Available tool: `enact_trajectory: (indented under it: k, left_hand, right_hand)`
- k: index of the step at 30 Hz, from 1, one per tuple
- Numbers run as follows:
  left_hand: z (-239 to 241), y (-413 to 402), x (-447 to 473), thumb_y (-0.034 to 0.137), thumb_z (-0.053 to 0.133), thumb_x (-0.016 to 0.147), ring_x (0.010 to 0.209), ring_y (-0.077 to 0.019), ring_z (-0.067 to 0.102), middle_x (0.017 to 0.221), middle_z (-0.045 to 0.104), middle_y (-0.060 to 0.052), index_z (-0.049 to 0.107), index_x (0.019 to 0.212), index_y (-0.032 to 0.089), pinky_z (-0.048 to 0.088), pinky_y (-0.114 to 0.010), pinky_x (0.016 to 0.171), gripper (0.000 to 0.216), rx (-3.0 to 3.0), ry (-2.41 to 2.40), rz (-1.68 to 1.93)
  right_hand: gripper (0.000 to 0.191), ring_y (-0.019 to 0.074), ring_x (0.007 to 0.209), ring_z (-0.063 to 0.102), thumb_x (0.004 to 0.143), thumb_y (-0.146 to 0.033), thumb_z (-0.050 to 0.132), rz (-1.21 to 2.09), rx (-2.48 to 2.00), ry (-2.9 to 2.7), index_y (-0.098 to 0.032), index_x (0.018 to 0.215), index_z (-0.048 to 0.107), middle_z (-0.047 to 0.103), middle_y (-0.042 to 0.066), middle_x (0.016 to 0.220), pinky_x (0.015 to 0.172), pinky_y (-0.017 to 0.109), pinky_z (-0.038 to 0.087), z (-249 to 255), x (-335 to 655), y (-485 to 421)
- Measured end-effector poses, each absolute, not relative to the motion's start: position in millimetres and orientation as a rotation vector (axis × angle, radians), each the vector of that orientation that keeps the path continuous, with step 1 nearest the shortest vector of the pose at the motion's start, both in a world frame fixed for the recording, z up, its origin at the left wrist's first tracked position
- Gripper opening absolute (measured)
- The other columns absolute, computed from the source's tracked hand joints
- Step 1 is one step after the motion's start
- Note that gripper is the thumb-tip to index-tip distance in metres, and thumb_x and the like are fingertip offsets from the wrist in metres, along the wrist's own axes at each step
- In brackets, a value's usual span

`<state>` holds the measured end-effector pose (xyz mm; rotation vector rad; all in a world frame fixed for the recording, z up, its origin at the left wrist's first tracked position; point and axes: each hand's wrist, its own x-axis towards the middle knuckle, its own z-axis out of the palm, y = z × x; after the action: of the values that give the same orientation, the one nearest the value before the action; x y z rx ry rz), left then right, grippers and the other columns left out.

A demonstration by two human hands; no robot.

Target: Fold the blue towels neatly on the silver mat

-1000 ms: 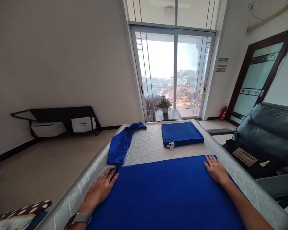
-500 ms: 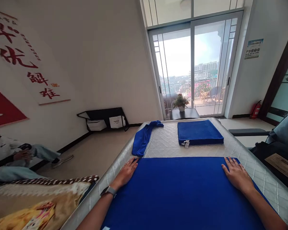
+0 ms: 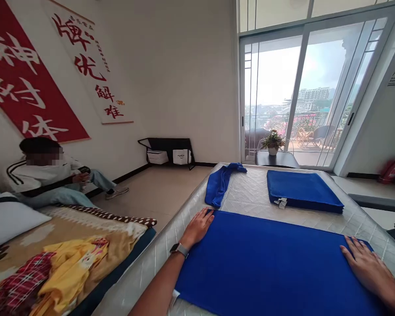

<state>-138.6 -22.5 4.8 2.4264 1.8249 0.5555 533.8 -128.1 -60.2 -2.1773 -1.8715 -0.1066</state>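
Note:
A large blue towel (image 3: 266, 259) lies spread flat on the quilted grey mattress (image 3: 250, 195) in front of me. My left hand (image 3: 197, 228) rests flat and open on the towel's far left corner, a watch on its wrist. My right hand (image 3: 368, 267) lies flat and open on the towel's far right corner. Beyond the spread towel, a stack of folded blue towels (image 3: 301, 191) sits on the right of the mattress. A crumpled blue towel (image 3: 220, 184) lies at its left edge.
To the left is a second bed with a patterned blanket (image 3: 62, 250), and a person (image 3: 49, 177) sits beyond it by the wall. A black shelf (image 3: 167, 151) stands against the far wall. A small table with a potted plant (image 3: 272, 142) stands before the glass balcony door (image 3: 299, 92).
The view has swung to the left, bringing the second bed, the seated person and the wall banners into sight. Both hands have stayed flat on the towel's far corners.

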Motion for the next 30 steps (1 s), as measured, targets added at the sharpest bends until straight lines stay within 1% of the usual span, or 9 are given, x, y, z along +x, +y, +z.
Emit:
enact_trajectory:
  k: [3, 6, 8, 11, 13, 16, 20, 24, 30]
  left_hand:
    - [2, -21, -140, 0.053, 0.023, 0.107, 0.15, -0.0259, 0.036, 0.161, 0.042, -0.011, 0.046, 0.152, 0.023, 0.029, -0.047, 0.123, 0.059, 2.466, 1.817, 0.584]
    - [-2, -18, -141, 0.051, 0.028, 0.107, 0.149, -0.0271, 0.037, 0.16, 0.044, -0.011, 0.047, 0.151, 0.023, 0.03, -0.048, 0.123, 0.056, 2.52, 1.809, 0.618]
    - [-5, -17, -141, 0.05, 0.03, 0.107, 0.149, -0.028, 0.037, 0.16, 0.044, -0.012, 0.047, 0.151, 0.023, 0.029, -0.049, 0.123, 0.055, 2.526, 1.821, 0.622]
    - [-7, -17, -141, 0.048, 0.031, 0.106, 0.149, -0.0286, 0.037, 0.16, 0.044, -0.013, 0.048, 0.151, 0.021, 0.027, -0.048, 0.124, 0.055, 2.5, 1.847, 0.626]
    - [-7, -17, -141, 0.048, 0.03, 0.106, 0.149, -0.029, 0.037, 0.159, 0.044, -0.013, 0.047, 0.151, 0.021, 0.027, -0.048, 0.124, 0.055, 2.501, 1.843, 0.645]
    - [-8, -17, -142, 0.047, 0.029, 0.106, 0.148, -0.0301, 0.037, 0.159, 0.045, -0.012, 0.046, 0.152, 0.022, 0.03, -0.051, 0.122, 0.055, 2.525, 1.826, 0.662]
    - [-10, -16, -145, 0.041, 0.032, 0.106, 0.148, -0.0305, 0.037, 0.158, 0.046, -0.012, 0.047, 0.151, 0.022, 0.032, -0.051, 0.121, 0.051, 2.598, 1.798, 0.627]
    - [-12, -15, -147, 0.037, 0.032, 0.105, 0.149, -0.0306, 0.036, 0.157, 0.047, -0.013, 0.047, 0.151, 0.021, 0.032, -0.052, 0.121, 0.051, 2.647, 1.777, 0.599]
    - [-15, -13, -146, 0.04, 0.033, 0.105, 0.147, -0.0306, 0.04, 0.158, 0.047, -0.014, 0.048, 0.151, 0.02, 0.034, -0.051, 0.12, 0.052, 2.604, 1.829, 0.622]
  right_hand:
    - [0.088, 0.0343, 0.15, 0.03, 0.077, -0.067, 0.018, -0.086, -2.197, -1.812, -0.018, 0.137, 0.06, 0.047, 0.018, 0.155, 0.12, 0.053, 0.025, -55, 536, -128]
    - [0.085, 0.0378, 0.147, 0.036, 0.077, -0.064, 0.019, -0.154, -2.277, -1.718, -0.019, 0.134, 0.063, 0.053, 0.018, 0.149, 0.117, 0.058, 0.028, -33, 511, -128]
    - [0.082, 0.0392, 0.146, 0.036, 0.081, -0.057, 0.019, -0.296, -2.331, -1.667, -0.015, 0.137, 0.061, 0.053, 0.021, 0.149, 0.118, 0.059, 0.025, -10, 466, -126]
    - [0.08, 0.0384, 0.149, 0.032, 0.088, -0.046, 0.015, -0.359, -2.2, -1.909, -0.001, 0.143, 0.053, 0.049, 0.026, 0.151, 0.122, 0.057, 0.019, 25, 352, -123]
    - [0.078, 0.0331, 0.152, 0.026, 0.092, -0.046, 0.016, -0.208, -2.069, -2.093, -0.001, 0.149, 0.045, 0.044, 0.021, 0.156, 0.125, 0.052, 0.015, 42, 259, -125]
    - [0.076, 0.0294, 0.154, 0.02, 0.099, -0.05, 0.017, 0.178, -1.817, -2.274, -0.004, 0.156, 0.034, 0.032, 0.015, 0.163, 0.126, 0.05, 0.014, 52, 128, -139]
    - [0.075, 0.0281, 0.156, 0.009, 0.103, -0.053, 0.019, 0.443, -1.452, -2.364, -0.004, 0.16, 0.023, 0.012, 0.014, 0.167, 0.127, 0.051, 0.012, 40, 22, -164]
    - [0.076, 0.028, 0.155, 0.002, 0.103, -0.056, 0.019, 0.566, -1.4, -2.327, -0.006, 0.161, 0.017, 0.005, 0.012, 0.167, 0.128, 0.053, 0.01, 24, 0, -172]
    - [0.076, 0.029, 0.155, 0.004, 0.103, -0.059, 0.022, 0.537, -1.522, -2.344, -0.012, 0.162, 0.013, 0.003, 0.008, 0.167, 0.127, 0.053, 0.014, 24, 54, -177]
